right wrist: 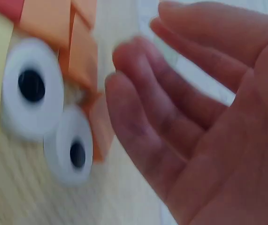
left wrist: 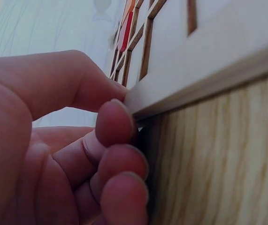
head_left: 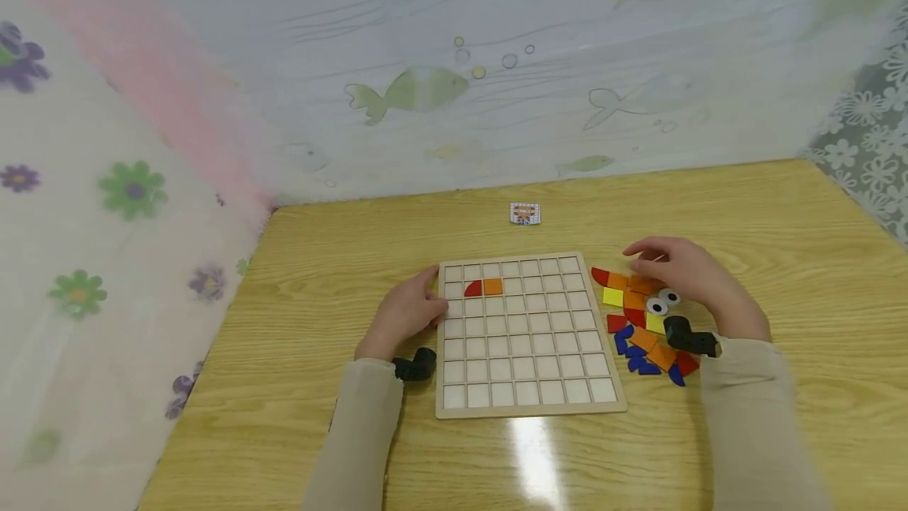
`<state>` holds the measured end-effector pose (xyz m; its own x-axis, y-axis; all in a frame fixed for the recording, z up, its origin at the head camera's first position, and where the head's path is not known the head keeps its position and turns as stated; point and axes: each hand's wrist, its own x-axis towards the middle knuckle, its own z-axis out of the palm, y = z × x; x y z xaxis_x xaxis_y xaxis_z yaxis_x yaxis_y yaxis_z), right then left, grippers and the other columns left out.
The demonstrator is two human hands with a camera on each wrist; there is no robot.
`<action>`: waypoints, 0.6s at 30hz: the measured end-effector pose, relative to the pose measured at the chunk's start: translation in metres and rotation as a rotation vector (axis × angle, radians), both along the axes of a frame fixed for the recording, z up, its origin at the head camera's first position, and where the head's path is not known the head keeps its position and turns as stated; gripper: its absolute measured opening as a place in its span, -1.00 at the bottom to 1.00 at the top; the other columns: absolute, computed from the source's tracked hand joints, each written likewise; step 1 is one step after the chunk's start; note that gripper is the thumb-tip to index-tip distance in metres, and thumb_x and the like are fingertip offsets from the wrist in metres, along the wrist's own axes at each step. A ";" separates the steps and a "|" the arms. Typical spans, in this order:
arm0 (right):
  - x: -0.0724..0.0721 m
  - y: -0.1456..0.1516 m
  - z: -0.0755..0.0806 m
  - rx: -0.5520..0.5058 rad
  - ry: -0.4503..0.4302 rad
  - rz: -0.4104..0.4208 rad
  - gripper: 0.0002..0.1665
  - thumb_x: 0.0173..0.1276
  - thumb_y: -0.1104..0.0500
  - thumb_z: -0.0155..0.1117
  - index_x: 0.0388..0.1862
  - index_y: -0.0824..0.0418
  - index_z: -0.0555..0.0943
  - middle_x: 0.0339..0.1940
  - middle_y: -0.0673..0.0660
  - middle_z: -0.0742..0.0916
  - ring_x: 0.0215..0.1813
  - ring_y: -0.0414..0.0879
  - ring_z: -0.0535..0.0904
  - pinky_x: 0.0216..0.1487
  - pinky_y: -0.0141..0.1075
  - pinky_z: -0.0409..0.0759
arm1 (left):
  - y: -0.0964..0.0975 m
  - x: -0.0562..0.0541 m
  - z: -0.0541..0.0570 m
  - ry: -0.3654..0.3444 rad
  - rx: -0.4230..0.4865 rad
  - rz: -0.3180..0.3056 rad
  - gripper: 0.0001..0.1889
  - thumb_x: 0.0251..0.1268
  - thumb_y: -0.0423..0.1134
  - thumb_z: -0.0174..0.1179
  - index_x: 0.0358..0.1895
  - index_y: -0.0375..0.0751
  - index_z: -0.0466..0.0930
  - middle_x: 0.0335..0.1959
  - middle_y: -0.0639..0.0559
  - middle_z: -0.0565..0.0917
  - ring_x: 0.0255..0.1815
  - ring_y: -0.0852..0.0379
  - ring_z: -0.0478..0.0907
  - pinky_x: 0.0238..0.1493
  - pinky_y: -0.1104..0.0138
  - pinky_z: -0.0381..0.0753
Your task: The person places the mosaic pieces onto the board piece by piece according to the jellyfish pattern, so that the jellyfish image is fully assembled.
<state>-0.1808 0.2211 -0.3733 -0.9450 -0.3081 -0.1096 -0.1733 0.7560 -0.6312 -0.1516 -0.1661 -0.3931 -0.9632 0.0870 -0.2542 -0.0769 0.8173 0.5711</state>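
A square wooden grid board (head_left: pixel 532 410) lies on the table. One red quarter-round tile (head_left: pixel 473 289) and an orange square tile (head_left: pixel 493 287) sit side by side in its second row. My left hand (head_left: pixel 403 312) grips the board's left edge, the fingers bent against its side in the left wrist view. Over the far side of a loose pile of tiles, my right hand (head_left: pixel 681 270) hovers with relaxed fingers and holds nothing. Closest to it are orange tiles (head_left: pixel 641 285) and two white eye discs (head_left: pixel 657 306) with black pupils, blurred in the right wrist view.
Beyond the board lies a small printed card (head_left: pixel 525 214) with a coloured grid picture. Yellow tiles (head_left: pixel 613 297), red tiles and several blue tiles (head_left: pixel 636 352) fill the pile right of the board. A patterned curtain (head_left: pixel 426 132) hangs behind the table.
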 end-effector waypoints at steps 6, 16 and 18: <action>0.002 0.016 -0.001 0.043 -0.037 -0.071 -0.55 0.32 0.01 0.06 0.06 0.29 0.46 -0.17 0.26 0.56 -0.14 0.13 0.45 -0.14 -0.02 0.40 | 0.000 -0.001 -0.001 0.003 0.001 -0.001 -0.26 0.06 -0.19 0.06 0.38 0.03 0.03 -0.62 0.12 0.55 -0.67 0.15 0.38 -0.58 0.31 0.34; 0.002 0.033 -0.010 0.071 -0.085 -0.079 -0.44 0.27 -0.02 0.13 0.09 0.36 0.42 -0.10 0.32 0.52 -0.12 0.13 0.42 -0.13 -0.05 0.38 | -0.001 -0.001 -0.004 0.011 -0.017 -0.008 -0.29 0.10 -0.17 0.05 0.38 0.02 0.03 -0.61 0.13 0.55 -0.68 0.15 0.37 -0.59 0.31 0.33; 0.003 0.035 -0.011 0.075 -0.099 -0.078 -0.43 0.26 -0.01 0.14 0.09 0.37 0.42 -0.08 0.33 0.51 -0.12 0.13 0.41 -0.12 -0.04 0.37 | 0.000 -0.001 -0.004 0.017 -0.023 -0.011 -0.29 0.10 -0.16 0.05 0.38 0.02 0.03 -0.61 0.14 0.55 -0.67 0.16 0.37 -0.58 0.31 0.33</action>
<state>-0.1782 0.2560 -0.3845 -0.9492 -0.2211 -0.2238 -0.0514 0.8108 -0.5831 -0.1525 -0.1664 -0.3972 -0.9665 0.0916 -0.2397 -0.0586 0.8307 0.5536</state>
